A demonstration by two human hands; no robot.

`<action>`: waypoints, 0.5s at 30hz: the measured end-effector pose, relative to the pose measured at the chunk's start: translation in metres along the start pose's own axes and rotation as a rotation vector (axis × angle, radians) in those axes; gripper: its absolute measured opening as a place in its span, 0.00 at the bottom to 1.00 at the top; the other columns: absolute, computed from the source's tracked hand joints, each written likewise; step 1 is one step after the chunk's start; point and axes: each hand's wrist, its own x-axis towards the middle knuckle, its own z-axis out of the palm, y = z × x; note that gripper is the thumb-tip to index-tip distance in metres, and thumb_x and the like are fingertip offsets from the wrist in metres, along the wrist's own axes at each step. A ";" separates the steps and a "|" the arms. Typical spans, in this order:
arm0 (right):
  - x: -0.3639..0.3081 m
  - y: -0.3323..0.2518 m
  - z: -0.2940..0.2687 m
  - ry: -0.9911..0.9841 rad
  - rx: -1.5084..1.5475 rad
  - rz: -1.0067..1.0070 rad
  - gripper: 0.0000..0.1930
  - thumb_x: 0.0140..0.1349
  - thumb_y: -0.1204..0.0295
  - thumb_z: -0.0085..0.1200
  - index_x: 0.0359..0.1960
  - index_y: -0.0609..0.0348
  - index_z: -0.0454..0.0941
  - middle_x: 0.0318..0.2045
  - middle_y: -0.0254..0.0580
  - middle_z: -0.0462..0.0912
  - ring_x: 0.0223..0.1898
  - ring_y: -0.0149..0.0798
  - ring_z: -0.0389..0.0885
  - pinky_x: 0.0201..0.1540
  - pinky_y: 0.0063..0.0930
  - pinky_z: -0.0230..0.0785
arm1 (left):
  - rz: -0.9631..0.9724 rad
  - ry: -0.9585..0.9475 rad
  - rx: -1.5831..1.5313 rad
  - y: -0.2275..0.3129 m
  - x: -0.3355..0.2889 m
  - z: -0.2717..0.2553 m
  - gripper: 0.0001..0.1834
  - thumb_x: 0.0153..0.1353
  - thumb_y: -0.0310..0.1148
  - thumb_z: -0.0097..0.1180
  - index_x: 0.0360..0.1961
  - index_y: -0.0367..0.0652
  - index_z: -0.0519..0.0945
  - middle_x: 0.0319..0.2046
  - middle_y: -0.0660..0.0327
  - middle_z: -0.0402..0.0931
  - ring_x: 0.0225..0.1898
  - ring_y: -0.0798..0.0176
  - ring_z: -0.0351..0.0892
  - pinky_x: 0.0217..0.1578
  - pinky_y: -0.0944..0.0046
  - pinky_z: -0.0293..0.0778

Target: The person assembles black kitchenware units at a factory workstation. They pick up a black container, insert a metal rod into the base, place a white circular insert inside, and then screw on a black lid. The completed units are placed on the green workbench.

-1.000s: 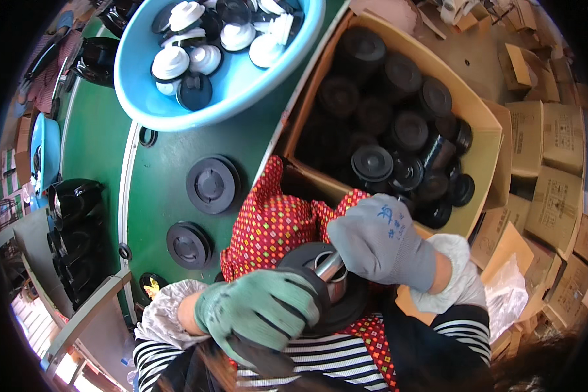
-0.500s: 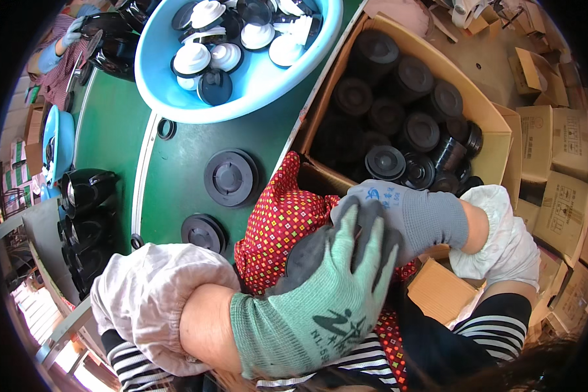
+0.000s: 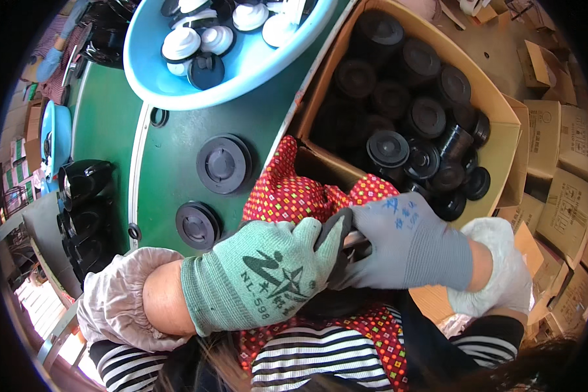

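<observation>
My left hand [image 3: 261, 274], in a green glove with a dark palm, meets my right hand [image 3: 408, 242], in a grey glove, close in front of my body. Both hands have their fingers curled inward and pressed together. Between them only a small shiny sliver [image 3: 354, 239] shows; the rest of what they grip is hidden by the gloves. Behind the hands lies red patterned cloth [image 3: 294, 199], part of an apron. On the green table left of it are a larger black round lid [image 3: 224, 163] and a smaller black round lid [image 3: 197, 225].
A blue basin [image 3: 222, 98] with white and black lid parts stands at the far side. To the right, a cardboard box [image 3: 496, 124] holds several black cylindrical parts. Black glossy vessels [image 3: 85, 189] line the left side. Small black rings [image 3: 159, 117] lie on the table; cartons [image 3: 562, 209] fill the right.
My left hand, which lay across the right with its fingers stretched out, has moved left and curled its fingers. My right hand has turned inward and lowered. The view has shifted slightly.
</observation>
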 end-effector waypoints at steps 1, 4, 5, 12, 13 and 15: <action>-0.005 -0.001 0.002 0.041 0.015 0.039 0.36 0.63 0.30 0.61 0.48 0.54 0.83 0.34 0.45 0.90 0.34 0.46 0.92 0.39 0.39 0.84 | 0.021 0.018 -0.046 -0.007 0.002 0.001 0.36 0.67 0.38 0.57 0.68 0.20 0.71 0.36 0.52 0.79 0.33 0.56 0.85 0.27 0.60 0.78; -0.019 -0.011 0.017 0.194 0.001 0.155 0.29 0.58 0.40 0.73 0.44 0.52 0.84 0.32 0.40 0.90 0.31 0.43 0.91 0.36 0.32 0.82 | 0.087 0.011 -0.090 -0.027 0.009 0.010 0.33 0.68 0.43 0.59 0.66 0.28 0.74 0.38 0.52 0.80 0.34 0.53 0.87 0.32 0.55 0.80; -0.019 -0.009 0.019 0.207 -0.080 0.113 0.29 0.59 0.40 0.73 0.45 0.52 0.84 0.33 0.41 0.90 0.31 0.44 0.91 0.36 0.33 0.82 | 0.126 0.066 -0.099 -0.036 0.010 0.019 0.33 0.68 0.44 0.59 0.66 0.29 0.74 0.39 0.52 0.81 0.34 0.52 0.87 0.33 0.54 0.81; -0.015 -0.009 0.020 0.366 -0.113 0.130 0.27 0.57 0.54 0.75 0.48 0.61 0.80 0.44 0.51 0.87 0.45 0.51 0.89 0.50 0.40 0.80 | 0.025 0.170 -0.001 -0.030 0.011 0.013 0.31 0.68 0.43 0.67 0.66 0.35 0.78 0.42 0.51 0.86 0.38 0.48 0.89 0.38 0.52 0.84; -0.020 -0.007 0.022 0.448 -0.216 0.030 0.30 0.55 0.57 0.76 0.53 0.63 0.79 0.49 0.49 0.86 0.51 0.54 0.85 0.58 0.44 0.76 | 0.001 0.180 -0.002 -0.027 0.012 0.005 0.31 0.67 0.43 0.67 0.66 0.35 0.78 0.43 0.50 0.86 0.39 0.48 0.90 0.40 0.52 0.84; -0.022 0.003 0.040 0.977 -0.359 -0.279 0.39 0.57 0.47 0.74 0.61 0.63 0.77 0.58 0.54 0.80 0.60 0.58 0.78 0.68 0.51 0.68 | -0.097 0.387 -0.126 -0.028 0.003 0.008 0.29 0.64 0.32 0.69 0.66 0.40 0.79 0.46 0.49 0.86 0.46 0.45 0.89 0.45 0.53 0.84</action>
